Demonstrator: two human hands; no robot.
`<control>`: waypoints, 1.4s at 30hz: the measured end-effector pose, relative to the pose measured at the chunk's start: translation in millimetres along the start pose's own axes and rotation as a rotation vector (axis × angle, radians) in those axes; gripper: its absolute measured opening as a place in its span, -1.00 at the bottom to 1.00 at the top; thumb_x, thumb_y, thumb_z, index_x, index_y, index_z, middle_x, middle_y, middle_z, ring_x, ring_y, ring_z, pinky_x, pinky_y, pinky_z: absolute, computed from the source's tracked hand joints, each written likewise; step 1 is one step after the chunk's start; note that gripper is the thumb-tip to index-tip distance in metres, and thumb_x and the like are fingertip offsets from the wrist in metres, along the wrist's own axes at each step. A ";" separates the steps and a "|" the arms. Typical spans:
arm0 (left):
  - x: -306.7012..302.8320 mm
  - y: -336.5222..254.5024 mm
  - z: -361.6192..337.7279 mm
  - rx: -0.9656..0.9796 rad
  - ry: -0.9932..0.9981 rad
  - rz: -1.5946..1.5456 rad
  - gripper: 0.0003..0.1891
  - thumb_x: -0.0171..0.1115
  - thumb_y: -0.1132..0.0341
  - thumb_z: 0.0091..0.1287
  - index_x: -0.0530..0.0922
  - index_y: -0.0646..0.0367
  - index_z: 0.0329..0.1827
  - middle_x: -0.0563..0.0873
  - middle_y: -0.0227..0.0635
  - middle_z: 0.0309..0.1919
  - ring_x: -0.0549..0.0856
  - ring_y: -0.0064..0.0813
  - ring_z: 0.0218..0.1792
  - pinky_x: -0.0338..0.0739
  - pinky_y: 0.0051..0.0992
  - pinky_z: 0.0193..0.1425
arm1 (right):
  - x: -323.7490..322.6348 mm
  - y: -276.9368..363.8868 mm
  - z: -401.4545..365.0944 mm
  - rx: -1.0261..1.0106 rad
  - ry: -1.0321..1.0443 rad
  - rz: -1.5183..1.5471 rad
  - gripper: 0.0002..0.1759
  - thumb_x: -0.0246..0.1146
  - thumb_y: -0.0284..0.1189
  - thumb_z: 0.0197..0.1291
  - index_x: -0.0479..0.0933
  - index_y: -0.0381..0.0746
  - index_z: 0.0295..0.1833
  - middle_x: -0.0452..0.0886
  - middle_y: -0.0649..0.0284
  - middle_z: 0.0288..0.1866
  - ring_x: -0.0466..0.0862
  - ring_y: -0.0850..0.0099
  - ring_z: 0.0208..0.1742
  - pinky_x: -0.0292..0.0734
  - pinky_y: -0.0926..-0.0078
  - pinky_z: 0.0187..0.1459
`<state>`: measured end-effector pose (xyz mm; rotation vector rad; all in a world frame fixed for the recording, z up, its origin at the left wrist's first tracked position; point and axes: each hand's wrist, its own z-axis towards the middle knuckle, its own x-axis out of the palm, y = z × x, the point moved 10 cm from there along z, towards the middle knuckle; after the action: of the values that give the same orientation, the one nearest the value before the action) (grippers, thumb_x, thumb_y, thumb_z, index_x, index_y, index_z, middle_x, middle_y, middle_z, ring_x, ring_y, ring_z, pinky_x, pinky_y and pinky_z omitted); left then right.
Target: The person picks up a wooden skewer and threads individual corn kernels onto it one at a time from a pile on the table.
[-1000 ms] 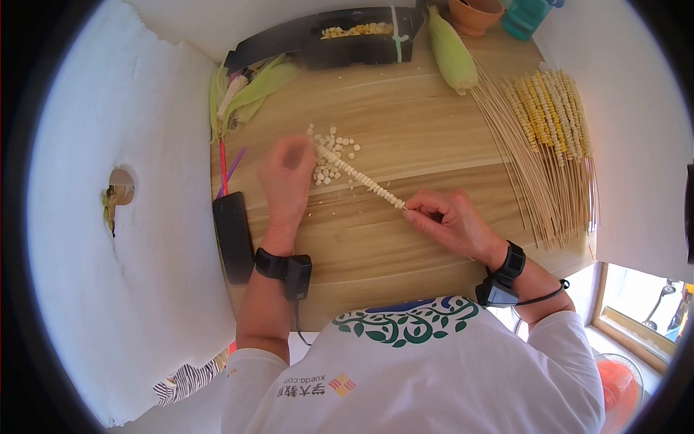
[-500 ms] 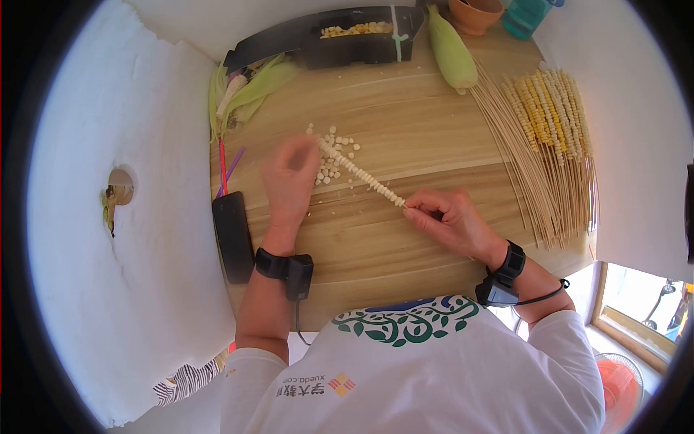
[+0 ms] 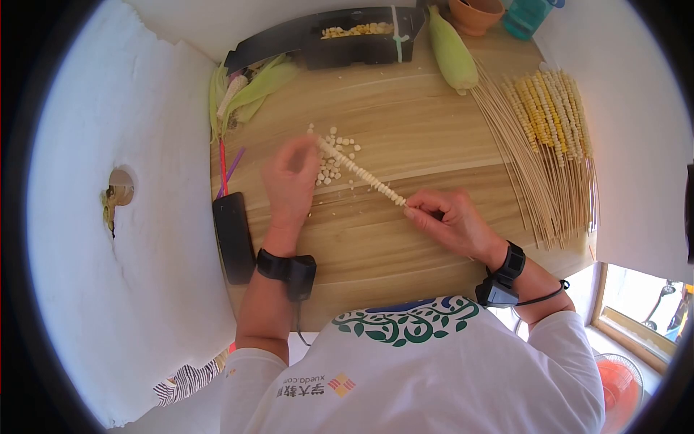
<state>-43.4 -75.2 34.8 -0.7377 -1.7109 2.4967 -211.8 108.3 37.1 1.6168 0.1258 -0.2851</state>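
A skewer threaded with pale corn kernels [image 3: 365, 175] slants over the wooden table. Its lower right end is pinched between the thumb and fingers of my right hand [image 3: 455, 220]. My left hand [image 3: 290, 173] is at the upper left end, fingertips closed together there and slightly blurred; whether a kernel is between them is too small to tell. Loose pale kernels [image 3: 329, 172] lie on the table just beside my left hand, partly under the skewer.
Finished-looking corn skewers [image 3: 546, 116] and bare sticks [image 3: 506, 145] lie at right. A husked green cob [image 3: 452, 54], clay bowl [image 3: 476, 14], teal cup [image 3: 522, 18] and black kernel tray [image 3: 358, 47] stand behind. Husks [image 3: 260, 87] and a black phone [image 3: 233, 239] are at left.
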 end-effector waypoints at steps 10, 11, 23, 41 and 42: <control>-15.1 5.0 6.5 0.106 -0.081 0.329 -0.76 0.25 0.53 0.28 0.64 0.20 0.01 0.67 -0.43 -0.21 0.56 -0.63 -0.27 0.48 -0.61 -0.10 | -4.2 -2.9 -2.1 0.073 -0.021 0.067 -0.88 0.23 -0.47 0.36 0.54 -0.32 -0.22 0.35 0.48 -0.59 0.26 0.73 -0.53 0.18 0.66 -0.53; -13.9 1.5 7.1 0.106 -0.081 0.330 -0.76 0.25 0.53 0.28 0.64 0.20 0.01 0.67 -0.43 -0.21 0.56 -0.63 -0.27 0.48 -0.61 -0.10 | -4.1 -2.9 -2.2 0.072 -0.021 0.068 -0.88 0.23 -0.47 0.36 0.54 -0.32 -0.22 0.35 0.48 -0.59 0.26 0.73 -0.53 0.18 0.66 -0.53; 0.9 -14.9 9.2 0.156 0.015 0.393 -0.85 0.32 0.48 0.21 0.67 0.22 -0.15 0.58 -0.23 -0.08 0.57 -0.31 0.00 0.46 -0.44 0.09 | -8.1 -2.2 -2.0 0.075 -0.044 0.031 -0.88 0.25 -0.47 0.35 0.55 -0.32 -0.22 0.34 0.48 -0.61 0.25 0.74 -0.55 0.18 0.66 -0.55; -17.0 11.0 8.5 -0.067 -0.108 0.029 -0.88 0.29 0.45 0.38 0.65 0.26 -0.09 0.64 -0.55 -0.27 0.54 -0.75 -0.28 0.46 -0.70 -0.17 | -6.6 -3.2 -0.7 0.051 -0.032 0.030 -0.88 0.26 -0.47 0.33 0.55 -0.31 -0.23 0.34 0.45 -0.63 0.26 0.72 -0.57 0.18 0.64 -0.55; -17.4 12.4 9.3 -0.043 -0.107 0.018 -0.86 0.27 0.45 0.39 0.65 0.26 -0.04 0.66 -0.53 -0.24 0.55 -0.75 -0.25 0.47 -0.70 -0.15 | -6.6 -3.0 -0.8 0.046 -0.034 0.027 -0.88 0.26 -0.48 0.33 0.55 -0.31 -0.23 0.34 0.44 -0.63 0.26 0.71 -0.57 0.18 0.63 -0.55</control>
<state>-28.6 -93.1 32.8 -0.6364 -1.8051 2.5627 -218.8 110.0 35.9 1.6570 0.0715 -0.2961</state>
